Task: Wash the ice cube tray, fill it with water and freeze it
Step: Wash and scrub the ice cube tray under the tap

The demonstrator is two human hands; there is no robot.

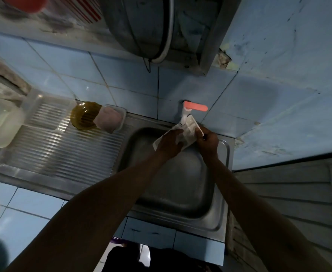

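Observation:
A white ice cube tray point(188, 128) is held tilted over the steel sink point(173, 185), directly under the white tap point(185, 116) with its pink lever point(195, 107). My left hand point(170, 143) lies across the tray's lower middle, gripping it. My right hand point(208, 141) holds the tray's right end, fingers curled round its edge. Much of the tray is hidden under both hands. I cannot tell whether water is running.
A ribbed steel draining board point(63, 152) lies left of the basin, carrying a clear plastic box point(47, 110), an amber glass dish point(84, 116) and a lidded pinkish container point(110, 119). A large metal pot point(139, 24) hangs on the tiled wall above. A grey panelled surface point(290, 195) stands right.

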